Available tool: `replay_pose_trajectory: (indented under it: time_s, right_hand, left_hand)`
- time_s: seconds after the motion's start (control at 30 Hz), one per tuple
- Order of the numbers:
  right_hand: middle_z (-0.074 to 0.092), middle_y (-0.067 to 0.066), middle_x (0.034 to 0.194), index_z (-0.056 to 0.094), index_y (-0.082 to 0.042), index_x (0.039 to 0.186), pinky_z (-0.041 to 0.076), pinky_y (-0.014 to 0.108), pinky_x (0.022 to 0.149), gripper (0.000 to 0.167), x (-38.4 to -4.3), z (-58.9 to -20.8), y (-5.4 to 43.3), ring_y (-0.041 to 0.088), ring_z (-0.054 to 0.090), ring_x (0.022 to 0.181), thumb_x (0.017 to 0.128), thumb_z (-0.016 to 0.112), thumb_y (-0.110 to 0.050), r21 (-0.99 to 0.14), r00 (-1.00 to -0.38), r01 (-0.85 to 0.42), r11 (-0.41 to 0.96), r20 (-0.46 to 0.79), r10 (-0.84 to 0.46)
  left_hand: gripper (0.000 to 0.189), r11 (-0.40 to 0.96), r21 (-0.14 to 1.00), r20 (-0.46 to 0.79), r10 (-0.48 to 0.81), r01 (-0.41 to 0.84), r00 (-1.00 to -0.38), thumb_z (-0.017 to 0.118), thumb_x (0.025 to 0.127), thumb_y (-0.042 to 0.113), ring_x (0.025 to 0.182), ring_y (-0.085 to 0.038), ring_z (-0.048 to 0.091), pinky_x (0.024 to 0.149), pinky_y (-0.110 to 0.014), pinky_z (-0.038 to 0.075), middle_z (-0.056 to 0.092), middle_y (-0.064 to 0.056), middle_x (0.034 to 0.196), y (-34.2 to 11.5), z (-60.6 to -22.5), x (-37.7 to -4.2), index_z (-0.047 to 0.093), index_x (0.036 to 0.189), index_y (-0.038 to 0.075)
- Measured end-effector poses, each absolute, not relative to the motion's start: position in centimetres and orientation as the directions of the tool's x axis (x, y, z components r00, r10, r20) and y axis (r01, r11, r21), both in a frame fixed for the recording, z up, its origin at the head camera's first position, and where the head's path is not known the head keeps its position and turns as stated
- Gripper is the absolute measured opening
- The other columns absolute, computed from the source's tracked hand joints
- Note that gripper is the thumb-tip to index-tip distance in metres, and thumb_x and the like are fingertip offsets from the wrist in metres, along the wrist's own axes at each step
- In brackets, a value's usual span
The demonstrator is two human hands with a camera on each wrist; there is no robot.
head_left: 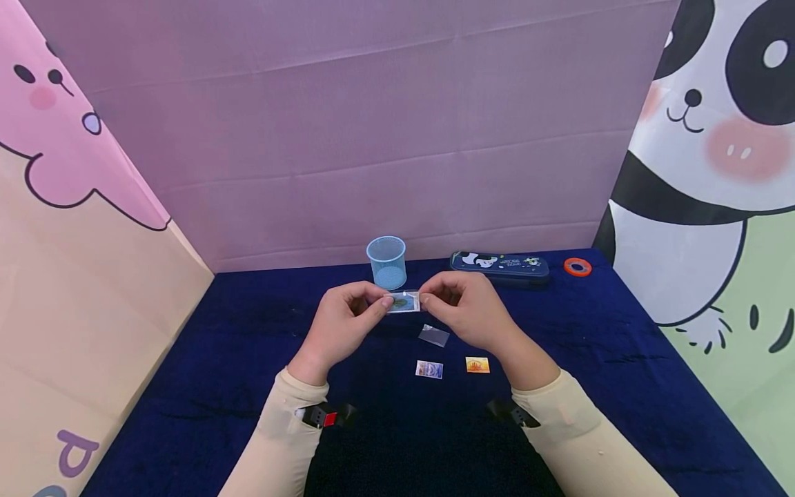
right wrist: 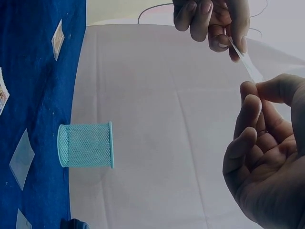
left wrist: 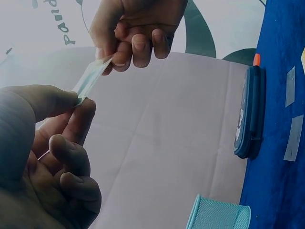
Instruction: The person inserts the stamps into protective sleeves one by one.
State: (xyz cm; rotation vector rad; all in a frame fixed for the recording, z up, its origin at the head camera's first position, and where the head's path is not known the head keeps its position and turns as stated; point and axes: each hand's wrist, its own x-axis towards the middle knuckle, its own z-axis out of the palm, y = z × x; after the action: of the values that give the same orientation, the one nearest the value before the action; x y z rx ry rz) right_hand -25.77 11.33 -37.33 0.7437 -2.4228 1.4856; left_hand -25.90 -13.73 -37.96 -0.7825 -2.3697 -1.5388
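Over the dark blue velvety cloth (head_left: 217, 345) I see the person's left hand (head_left: 346, 321) and right hand (head_left: 468, 310) each pinch one end of a small blue rectangular card in clear plastic (head_left: 406, 302), thumb against finger, holding it up on the person's side of the round light-blue mesh cup (head_left: 386, 259). Closer in lie a clear plastic rectangle (head_left: 434, 335), a purple-and-white stamp-like paper (head_left: 429, 370) and a yellow-orange one (head_left: 477, 365).

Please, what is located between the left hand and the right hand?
In the head view, a small picture card in clear plastic spans the gap: the left hand pinches one end, the right hand the other.
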Motion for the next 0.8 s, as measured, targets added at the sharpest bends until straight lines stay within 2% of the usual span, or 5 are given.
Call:
replay_pose_trajectory:
  time_s: [0.3, 0.8]
  right_hand:
    - [0.071, 0.001, 0.09, 0.078, -0.011, 0.106, 0.048, 0.028, 0.06, 0.009, -25.92, -37.38, 11.29, 0.023, 0.056, 0.07, 0.102, 0.071, -0.014, -0.795, -0.856, -0.506, 0.333, 0.416, -0.307]
    - [0.069, 0.0, 0.087, 0.077, -0.014, 0.101, 0.048, 0.029, 0.061, 0.007, -25.87, -37.34, 11.31, 0.022, 0.056, 0.069, 0.102, 0.07, -0.015, -0.779, -0.859, -0.505, 0.371, 0.415, -0.299]
  left_hand:
    - [0.009, 0.314, 0.778, 0.457, 0.311, 0.544, -0.834, 0.072, 0.102, 0.019, 0.062, -0.019, 0.049, 0.055, -0.027, 0.04, 0.063, 0.0, 0.079, -13.91, -38.11, -26.11, 0.079, 0.102, 0.013]
    - [0.008, 0.305, 0.786, 0.458, 0.298, 0.538, -0.837, 0.075, 0.1, 0.02, 0.062, -0.022, 0.047, 0.055, -0.028, 0.038, 0.06, -0.002, 0.079, -13.88, -38.13, -25.98, 0.079, 0.101, 0.013]
